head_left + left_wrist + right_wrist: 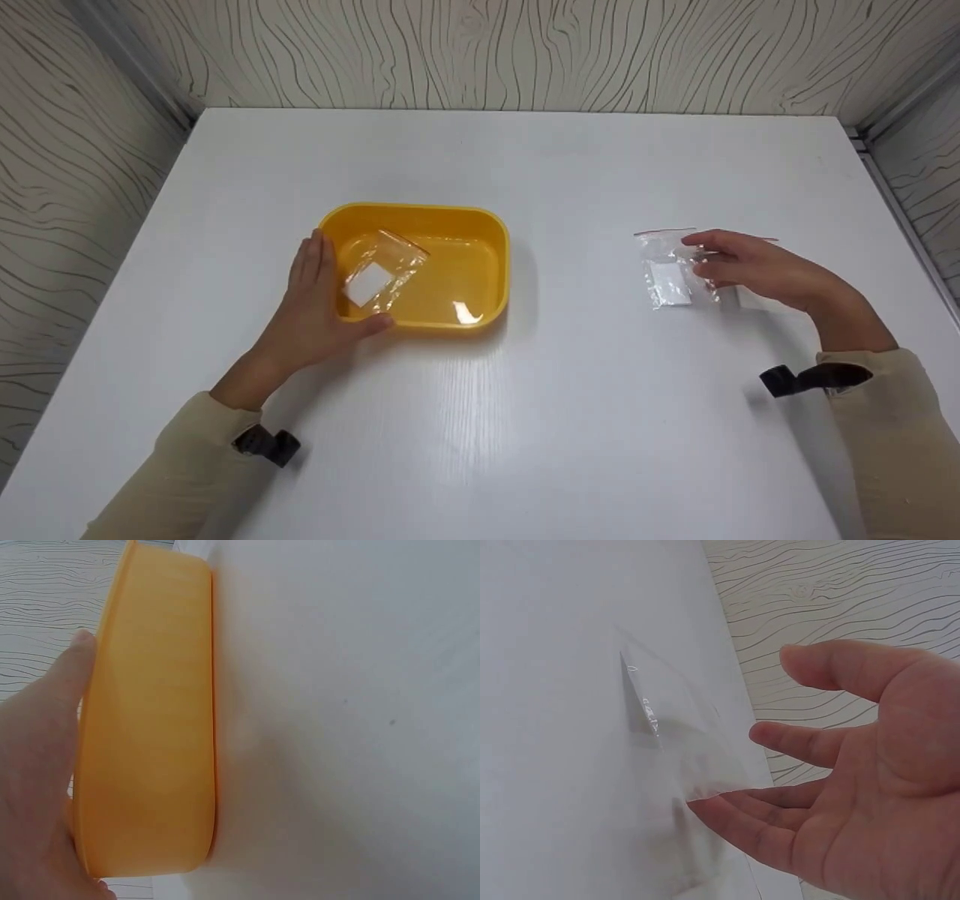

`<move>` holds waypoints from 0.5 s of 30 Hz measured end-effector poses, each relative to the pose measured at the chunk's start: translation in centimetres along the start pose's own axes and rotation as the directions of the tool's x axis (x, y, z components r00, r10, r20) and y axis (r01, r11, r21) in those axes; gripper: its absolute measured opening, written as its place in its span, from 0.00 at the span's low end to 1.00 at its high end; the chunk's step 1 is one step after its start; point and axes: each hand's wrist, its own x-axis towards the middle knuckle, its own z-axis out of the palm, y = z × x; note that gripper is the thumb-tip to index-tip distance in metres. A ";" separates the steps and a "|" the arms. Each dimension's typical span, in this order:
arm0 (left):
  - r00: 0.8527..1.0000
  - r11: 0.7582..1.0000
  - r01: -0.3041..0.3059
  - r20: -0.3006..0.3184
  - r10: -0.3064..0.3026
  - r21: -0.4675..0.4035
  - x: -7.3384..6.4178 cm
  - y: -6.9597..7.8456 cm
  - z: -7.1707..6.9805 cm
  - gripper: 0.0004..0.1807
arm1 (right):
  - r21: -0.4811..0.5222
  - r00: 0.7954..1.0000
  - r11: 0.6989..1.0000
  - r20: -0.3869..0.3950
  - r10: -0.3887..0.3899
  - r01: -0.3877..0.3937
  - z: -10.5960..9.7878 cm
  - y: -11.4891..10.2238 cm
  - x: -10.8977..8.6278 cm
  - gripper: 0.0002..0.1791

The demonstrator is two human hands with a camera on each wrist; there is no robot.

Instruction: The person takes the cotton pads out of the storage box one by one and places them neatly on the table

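A yellow plastic tub (420, 214) sits left of centre on the white table. My left hand (311, 300) rests around its near left corner, fingers along the outer left wall and thumb at the near rim. Inside the tub lies a clear zip bag (401, 251) with a white square piece in it. My right hand (757, 266) is over to the right, fingers spread, fingertips at the edge of another clear zip bag (667, 281) holding a white piece. Past that hand a red zip strip (766, 238) shows; the hand hides most of what it belongs to.
The white table (480, 420) stretches around the tub and bags. A wood-patterned panel (480, 56) stands at its far edge, with similar panels at both sides. Black wrist cameras are fixed to both sleeves.
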 end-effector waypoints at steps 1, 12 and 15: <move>1.000 1.000 0.002 0.002 -0.002 -0.001 0.0 0.0 0.0 0.73 | -0.008 1.000 1.000 0.000 0.007 -0.007 0.0 -0.1 0.0 0.33; 1.000 1.000 -0.002 0.003 0.002 0.007 0.0 0.0 -0.1 0.73 | -0.123 1.000 0.992 0.001 0.004 -0.004 -0.2 -0.2 -0.3 0.33; 1.000 1.000 0.001 0.005 -0.001 0.003 0.0 0.0 -0.1 0.73 | -0.124 1.000 0.992 0.004 -0.003 0.004 -0.4 -0.5 -0.4 0.32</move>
